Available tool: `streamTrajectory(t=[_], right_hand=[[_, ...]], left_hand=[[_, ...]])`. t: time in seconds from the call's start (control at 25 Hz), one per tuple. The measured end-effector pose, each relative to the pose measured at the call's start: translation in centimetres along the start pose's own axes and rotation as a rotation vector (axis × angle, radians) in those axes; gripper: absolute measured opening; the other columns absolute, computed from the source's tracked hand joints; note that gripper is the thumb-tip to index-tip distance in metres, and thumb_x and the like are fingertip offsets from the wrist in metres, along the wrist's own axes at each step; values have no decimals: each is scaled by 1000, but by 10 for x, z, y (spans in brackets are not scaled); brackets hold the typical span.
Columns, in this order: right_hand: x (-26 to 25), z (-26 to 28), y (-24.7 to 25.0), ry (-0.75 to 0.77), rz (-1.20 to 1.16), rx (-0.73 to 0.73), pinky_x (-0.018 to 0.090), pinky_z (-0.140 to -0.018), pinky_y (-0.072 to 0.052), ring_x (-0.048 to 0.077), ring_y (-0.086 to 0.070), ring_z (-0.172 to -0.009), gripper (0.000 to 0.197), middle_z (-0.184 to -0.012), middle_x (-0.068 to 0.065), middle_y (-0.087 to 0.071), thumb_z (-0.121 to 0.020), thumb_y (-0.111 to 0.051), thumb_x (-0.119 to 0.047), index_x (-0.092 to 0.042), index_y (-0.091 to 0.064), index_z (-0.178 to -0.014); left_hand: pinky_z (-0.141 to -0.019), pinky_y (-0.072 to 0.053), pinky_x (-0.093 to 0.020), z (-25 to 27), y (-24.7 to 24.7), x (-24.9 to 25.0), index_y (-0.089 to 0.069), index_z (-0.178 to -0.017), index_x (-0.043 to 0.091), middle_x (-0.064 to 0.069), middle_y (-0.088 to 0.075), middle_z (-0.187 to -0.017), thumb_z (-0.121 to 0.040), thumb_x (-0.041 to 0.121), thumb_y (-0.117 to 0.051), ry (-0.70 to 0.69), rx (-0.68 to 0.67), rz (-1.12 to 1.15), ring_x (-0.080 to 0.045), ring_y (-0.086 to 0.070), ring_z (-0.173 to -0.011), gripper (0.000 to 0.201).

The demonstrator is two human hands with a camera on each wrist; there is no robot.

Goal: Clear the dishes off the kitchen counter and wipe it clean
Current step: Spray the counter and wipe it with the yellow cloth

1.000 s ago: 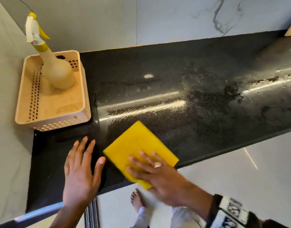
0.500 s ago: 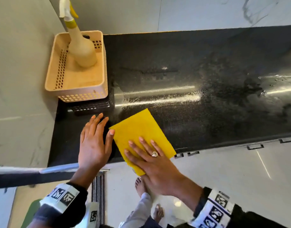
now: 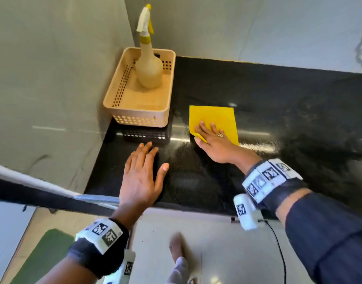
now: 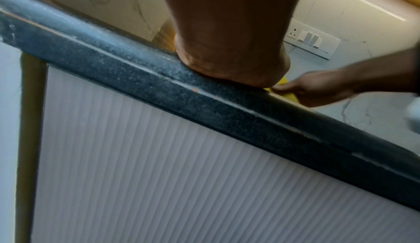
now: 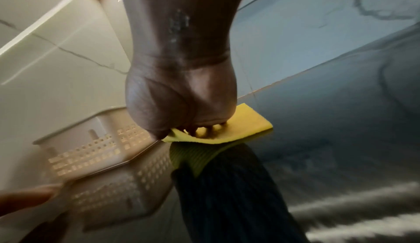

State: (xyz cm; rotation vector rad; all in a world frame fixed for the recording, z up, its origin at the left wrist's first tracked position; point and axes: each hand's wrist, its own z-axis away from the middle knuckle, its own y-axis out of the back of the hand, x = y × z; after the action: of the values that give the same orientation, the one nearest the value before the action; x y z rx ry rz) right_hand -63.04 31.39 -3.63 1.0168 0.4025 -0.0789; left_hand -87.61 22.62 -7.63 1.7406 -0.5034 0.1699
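A yellow cloth point(image 3: 217, 117) lies flat on the black granite counter point(image 3: 278, 111), just right of the basket. My right hand point(image 3: 211, 136) presses on its near half with straight fingers; a ring shows on one finger. From the right wrist view the cloth point(image 5: 245, 121) sits under the palm and fingers. My left hand point(image 3: 141, 171) rests flat and open on the counter near the front edge, below the basket, holding nothing. In the left wrist view the heel of the left hand point(image 4: 229, 63) bears on the counter edge point(image 4: 204, 103).
A beige perforated basket point(image 3: 139, 117) stands in the counter's left corner against the wall, with a spray bottle point(image 3: 148, 66) upright inside. The counter's right side shows wet streaks point(image 3: 319, 140). Below the edge are a ribbed cabinet front point(image 4: 159, 175) and floor tiles point(image 3: 206, 242).
My right hand has pushed the cloth away from the front edge, up beside the basket. The left hand has stayed flat near the edge. The head view has swung left.
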Motion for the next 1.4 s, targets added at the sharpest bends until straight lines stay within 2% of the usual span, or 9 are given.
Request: streamTrajectory(t=[0.24, 0.4, 0.6, 0.72, 0.8, 0.96, 1.16, 1.28, 1.4], right_hand=[[-34, -115, 41, 33, 83, 54, 46, -119, 7, 29, 16, -149, 58, -162, -2, 16, -105, -18, -45, -24, 1, -156], [-28, -72, 8, 146, 144, 66, 45, -120, 9, 25, 20, -148, 61, -161, -6, 18, -103, -15, -49, -25, 5, -156], [-28, 58, -55, 467, -149, -138, 27, -117, 18, 4, 20, -146, 66, -160, -22, 3, -93, -8, -66, -40, -15, -152], [-32, 96, -52, 131, -857, -165, 30, -122, -8, 3, -22, -146, 62, -154, -15, -35, -91, -38, -70, -35, -42, -143], [-21, 110, -35, -140, -1416, -115, 27, -112, -33, 3, -58, -120, 48, -130, -8, -63, -93, -46, -55, -26, -55, -131], [18, 132, 11, -152, -1997, 111, 46, -90, -54, 29, -65, -112, 50, -127, 12, -65, -87, -48, -46, -19, -65, -125], [70, 153, 41, -133, -2145, 408, 48, -78, -59, 30, -68, -107, 53, -124, 12, -67, -99, -33, -50, -18, -71, -116], [95, 164, 50, -112, -2151, 440, 51, -90, -52, 32, -65, -111, 47, -125, 13, -66, -93, -47, -38, -13, -62, -130], [110, 163, 50, -148, -2092, 490, 47, -89, -55, 28, -69, -100, 43, -115, 12, -69, -81, -60, -15, -13, -62, -124]], left_hand=[[-120, -23, -43, -1, 2, -1, -44, -143, 11, -4, -37, -154, -99, 49, -40, 47, 23, 49, -18, -21, -149, 58], [-115, -30, -39, -1, 4, -1, -36, -147, 10, -6, -40, -148, -98, 53, -39, 119, 42, 196, -19, -33, -141, 65], [-88, -52, -40, -56, 27, 4, -26, -150, 19, -1, -57, -107, -84, 72, -48, 753, 170, 858, -19, -63, -90, 87], [-65, -57, -32, -112, 48, -2, -38, -140, 21, -6, -67, -98, -85, 66, -57, 1026, 101, 1157, -24, -70, -78, 74], [-63, -57, -32, -131, 54, 3, -46, -127, 23, -7, -68, -98, -92, 50, -58, 1036, 61, 1162, -24, -69, -81, 46], [-69, -57, -37, -147, 50, 31, -48, -116, 22, -8, -63, -97, -95, 28, -49, 1018, 41, 1132, -25, -65, -87, 22], [-66, -58, -38, -161, 20, 95, -32, -129, 16, -10, -64, -103, -94, 29, -55, 1030, -43, 1101, -24, -68, -86, 44], [-61, -57, -35, -171, -4, 140, -24, -127, 17, -11, -64, -105, -93, 31, -58, 1021, -74, 1077, -21, -67, -82, 50], [-59, -53, -31, -180, -26, 181, -23, -124, 16, -12, -61, -114, -92, 34, -60, 992, -115, 1054, -17, -63, -82, 52]])
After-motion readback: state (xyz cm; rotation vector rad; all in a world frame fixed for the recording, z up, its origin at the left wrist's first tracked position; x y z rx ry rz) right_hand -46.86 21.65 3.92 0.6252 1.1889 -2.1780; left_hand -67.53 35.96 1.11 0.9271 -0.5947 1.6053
